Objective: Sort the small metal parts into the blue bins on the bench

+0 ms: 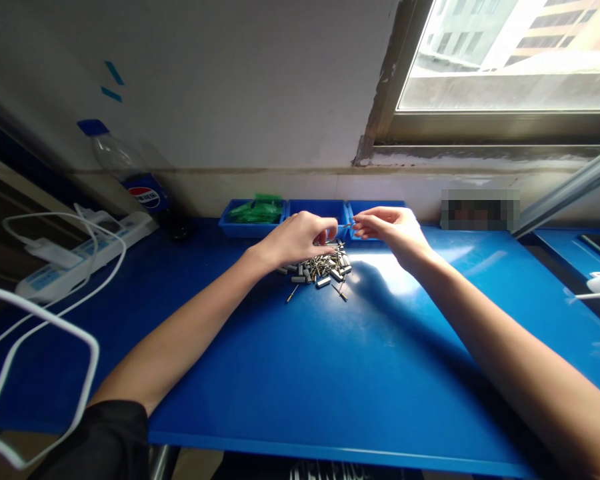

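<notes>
A pile of small metal parts [323,267] lies on the blue table, mixing short grey blocks with thin brass-coloured pins. My left hand [303,237] is just above the pile, fingers curled toward the thumb; what they hold, if anything, I cannot make out. Across from it, my right hand [393,230] pinches a thin brass-coloured pin [348,226] between thumb and fingertips. The pin points toward my left fingers; whether they touch it is unclear. Two loose pins lie in front of the pile, one of them a slim pin [292,294] on the left.
Behind the hands stands a row of blue bins [317,212], the left one holding green plastic packets [257,210]. A cola bottle [143,190] and a white power strip [85,257] with cables [93,360] are on the left. A slanted metal bar [570,190] rises at right.
</notes>
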Motion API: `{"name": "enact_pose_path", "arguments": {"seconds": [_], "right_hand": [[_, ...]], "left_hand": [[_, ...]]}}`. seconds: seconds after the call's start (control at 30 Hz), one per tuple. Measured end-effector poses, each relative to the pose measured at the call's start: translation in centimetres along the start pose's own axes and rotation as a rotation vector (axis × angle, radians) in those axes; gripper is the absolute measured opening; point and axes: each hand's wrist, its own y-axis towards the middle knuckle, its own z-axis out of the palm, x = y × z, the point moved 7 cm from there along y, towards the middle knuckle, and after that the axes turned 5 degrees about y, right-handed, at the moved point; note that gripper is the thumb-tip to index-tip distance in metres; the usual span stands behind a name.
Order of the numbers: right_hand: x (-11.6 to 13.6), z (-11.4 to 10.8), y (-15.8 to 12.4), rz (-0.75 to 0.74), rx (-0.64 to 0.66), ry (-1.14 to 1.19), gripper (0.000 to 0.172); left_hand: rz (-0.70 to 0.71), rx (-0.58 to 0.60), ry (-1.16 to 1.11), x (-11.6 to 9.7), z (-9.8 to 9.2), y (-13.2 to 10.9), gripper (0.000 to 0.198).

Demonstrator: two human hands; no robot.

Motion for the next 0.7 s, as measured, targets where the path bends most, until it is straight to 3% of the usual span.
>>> {"name": "enact_pose_path", "arguments": {"seconds": [0.1, 0.27, 0.47, 0.7], "right_hand": [[0.6, -1.2, 0.1, -0.053, -0.137, -0.065, 0.025], [0.4, -0.8, 0.0, -0.038, -0.081, -0.085, 0.021], [0.3, 0.7, -0.3, -0.02, 0.034, -0.098, 0.019], [0.5, 0.9, -0.4, -0.021, 0.078, -0.087, 0.025]], "left_hand": [[0.004, 0.215, -0.06, 0.4, 0.7, -0.5, 0.01], [0.072, 0.347, -0.08, -0.5, 1.0, -1.0, 0.005], [0.186, 0.422, -0.042, -3.2, 2.5, -1.2, 0.007], [0.324, 0.383, 0.061, -4.7, 4.7, -1.5, 0.009]]}}
